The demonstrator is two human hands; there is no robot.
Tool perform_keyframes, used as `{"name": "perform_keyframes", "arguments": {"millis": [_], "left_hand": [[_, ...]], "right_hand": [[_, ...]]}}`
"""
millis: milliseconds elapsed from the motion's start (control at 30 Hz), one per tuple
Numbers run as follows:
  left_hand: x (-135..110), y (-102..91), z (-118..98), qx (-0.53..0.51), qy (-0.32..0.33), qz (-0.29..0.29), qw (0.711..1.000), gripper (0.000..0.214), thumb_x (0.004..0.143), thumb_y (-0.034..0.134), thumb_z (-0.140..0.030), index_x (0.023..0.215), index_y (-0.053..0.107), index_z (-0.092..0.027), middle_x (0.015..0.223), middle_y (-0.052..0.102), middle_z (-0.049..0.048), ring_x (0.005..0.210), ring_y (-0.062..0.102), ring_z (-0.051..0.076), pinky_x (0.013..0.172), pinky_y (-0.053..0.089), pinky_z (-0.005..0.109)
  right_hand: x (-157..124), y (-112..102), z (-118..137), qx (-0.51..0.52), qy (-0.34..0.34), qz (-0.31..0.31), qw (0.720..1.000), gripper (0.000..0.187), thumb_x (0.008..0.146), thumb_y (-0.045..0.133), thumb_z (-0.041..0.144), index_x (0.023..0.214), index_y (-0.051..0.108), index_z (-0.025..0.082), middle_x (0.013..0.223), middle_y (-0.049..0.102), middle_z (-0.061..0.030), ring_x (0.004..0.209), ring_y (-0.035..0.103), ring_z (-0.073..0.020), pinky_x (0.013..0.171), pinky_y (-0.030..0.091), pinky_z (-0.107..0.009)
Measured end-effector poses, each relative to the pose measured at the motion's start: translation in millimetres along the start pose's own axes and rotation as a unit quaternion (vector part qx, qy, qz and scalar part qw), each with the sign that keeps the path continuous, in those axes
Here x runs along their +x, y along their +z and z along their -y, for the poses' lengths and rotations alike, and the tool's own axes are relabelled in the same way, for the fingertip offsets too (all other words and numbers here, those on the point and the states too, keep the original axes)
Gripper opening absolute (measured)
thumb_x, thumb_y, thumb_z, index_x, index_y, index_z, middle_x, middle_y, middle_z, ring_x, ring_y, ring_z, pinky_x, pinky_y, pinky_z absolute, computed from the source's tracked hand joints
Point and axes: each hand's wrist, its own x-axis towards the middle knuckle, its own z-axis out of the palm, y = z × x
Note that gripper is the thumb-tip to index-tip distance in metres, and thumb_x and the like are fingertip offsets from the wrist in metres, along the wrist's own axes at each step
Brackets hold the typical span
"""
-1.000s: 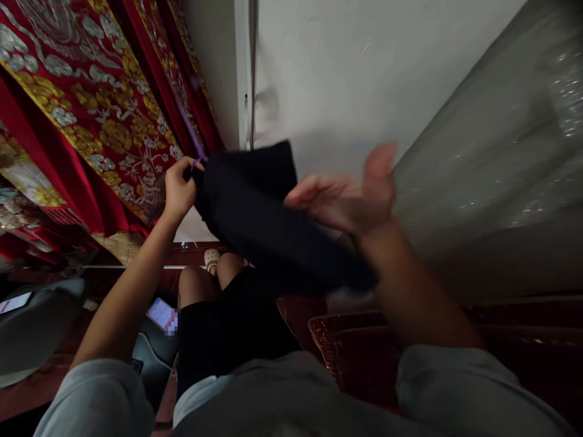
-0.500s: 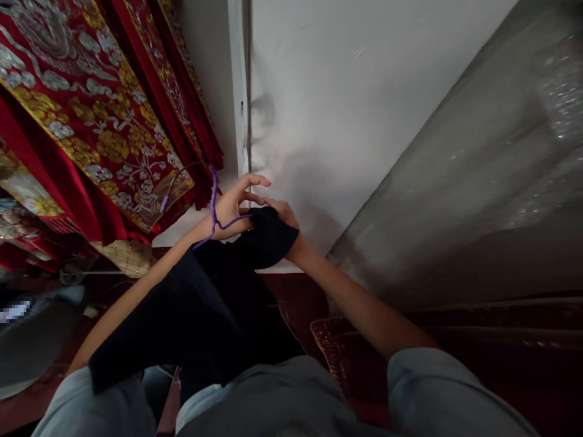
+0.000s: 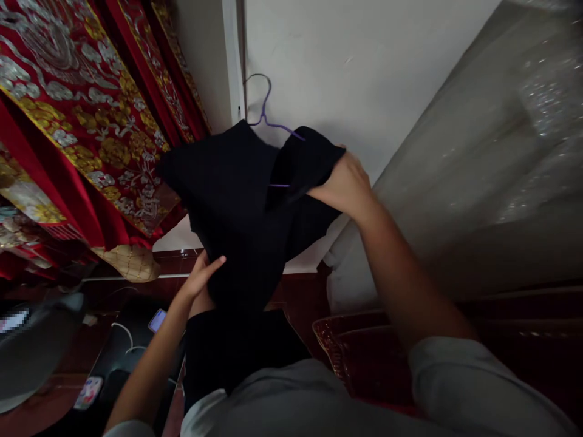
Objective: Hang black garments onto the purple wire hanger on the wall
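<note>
A dark navy shirt [image 3: 237, 188] is spread in front of me on a purple wire hanger [image 3: 264, 115]. The hanger's hook points up beside the white door frame; whether it rests on anything I cannot tell. My right hand [image 3: 348, 185] grips the shirt at the right, by the sleeve or shoulder, with its fingertips partly behind the cloth. Lower down, my left hand [image 3: 204, 276] pinches the left side edge, its thumb on the front and its fingers hidden behind. Part of the hanger's lower bar shows through an opening in the cloth.
Red garments with gold and silver embroidery [image 3: 91, 115] hang at the left. Behind the shirt is a white wall panel [image 3: 364, 73]. A plastic-covered bulk [image 3: 455, 182] stands at the right. Two phones [image 3: 157, 320] and a white cable [image 3: 122, 331] lie at lower left.
The hanger has turned upright and moved right, its hook now up. The shirt has opened out from a bunch. My left hand has dropped to its side edge; my right has moved right.
</note>
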Motion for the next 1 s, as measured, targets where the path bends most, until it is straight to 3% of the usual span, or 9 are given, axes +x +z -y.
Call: {"name": "perform_keyframes", "arguments": {"millis": [100,200,300,400,500,600,700,867,1000], "left_hand": [[-8.1,21.9,9.5,0.019,-0.030,-0.075,0.997,0.064,0.078,0.074,-0.066,0.129,0.066,-0.028,0.128,0.073,0.0127,0.139,0.056,0.041,0.107,0.054,0.055],[-25.4,34.0,12.5,-0.034,-0.063,-0.129,0.989,0.056,0.075,0.076,-0.066,0.115,0.071,-0.026,0.118,0.077,0.0119,0.132,0.062,0.041,0.101,0.059,0.049],[-56.6,45.9,19.2,-0.130,-0.094,-0.158,0.974,0.056,0.063,0.086,-0.060,0.103,0.073,-0.023,0.110,0.079,0.0092,0.118,0.071,0.037,0.099,0.060,0.043],[-94.0,60.1,28.6,-0.228,-0.134,-0.211,0.941,0.059,0.052,0.093,-0.050,0.100,0.073,-0.021,0.098,0.080,0.0066,0.104,0.076,0.033,0.090,0.062,0.038],[-125.1,70.7,32.5,-0.301,-0.144,-0.256,0.907,0.060,0.050,0.095,-0.041,0.101,0.074,-0.019,0.086,0.079,0.0042,0.098,0.077,0.033,0.088,0.062,0.037],[-143.8,71.9,29.6,-0.345,-0.138,-0.270,0.888,0.056,0.049,0.096,-0.035,0.100,0.078,-0.021,0.082,0.079,0.0019,0.099,0.077,0.030,0.089,0.062,0.033],[-153.5,65.2,25.2,-0.348,-0.111,-0.275,0.889,0.058,0.052,0.096,-0.035,0.106,0.079,-0.024,0.094,0.081,0.0017,0.104,0.076,0.028,0.090,0.062,0.030],[-157.4,55.0,19.4,-0.320,-0.057,-0.322,0.889,0.063,0.066,0.093,-0.036,0.125,0.072,-0.030,0.127,0.075,0.0002,0.126,0.068,0.025,0.101,0.058,0.027],[-158.3,48.3,19.1,-0.277,-0.042,-0.350,0.894,0.074,0.075,0.088,-0.036,0.143,0.059,-0.034,0.134,0.071,0.0023,0.129,0.066,0.025,0.102,0.059,0.031]], "right_hand": [[2.4,2.9,8.9,-0.077,-0.030,0.012,0.996,0.056,0.072,0.082,0.050,0.117,0.063,0.022,0.130,0.060,-0.0182,0.135,0.048,-0.0479,0.117,0.036,-0.068],[-9.3,1.9,5.7,-0.113,-0.059,0.035,0.991,0.069,0.072,0.082,0.049,0.129,0.059,0.020,0.133,0.056,-0.0193,0.135,0.046,-0.0487,0.117,0.034,-0.070],[-31.4,4.0,5.8,-0.124,-0.079,0.038,0.988,0.090,0.069,0.084,0.041,0.147,0.046,0.018,0.143,0.048,-0.0202,0.141,0.039,-0.0483,0.119,0.032,-0.070],[-63.7,21.1,18.3,-0.081,-0.108,-0.020,0.991,0.097,0.074,0.079,0.037,0.157,0.031,0.020,0.155,0.033,-0.0195,0.149,0.029,-0.0447,0.122,0.028,-0.068],[-107.9,51.4,38.1,0.020,-0.125,-0.065,0.990,0.078,0.085,0.069,0.035,0.155,0.036,0.022,0.152,0.034,-0.0174,0.147,0.034,-0.0386,0.120,0.035,-0.062],[-157.9,78.3,54.4,0.095,-0.101,-0.014,0.990,0.036,0.094,0.061,0.034,0.129,0.061,0.024,0.136,0.045,-0.0132,0.131,0.048,-0.0318,0.111,0.044,-0.054],[-197.3,88.0,62.6,0.137,-0.062,0.044,0.988,0.013,0.096,0.061,0.032,0.103,0.067,0.023,0.124,0.050,-0.0104,0.118,0.053,-0.0268,0.103,0.047,-0.048],[-212.1,75.9,65.1,0.184,-0.019,0.063,0.981,0.008,0.095,0.066,0.024,0.090,0.060,0.021,0.099,0.052,-0.0040,0.090,0.056,-0.0162,0.081,0.048,-0.033],[-205.1,62.9,67.9,0.200,-0.007,0.087,0.976,0.019,0.095,0.066,0.023,0.081,0.054,0.021,0.077,0.048,0.0018,0.070,0.047,-0.0119,0.065,0.040,-0.027]]}}
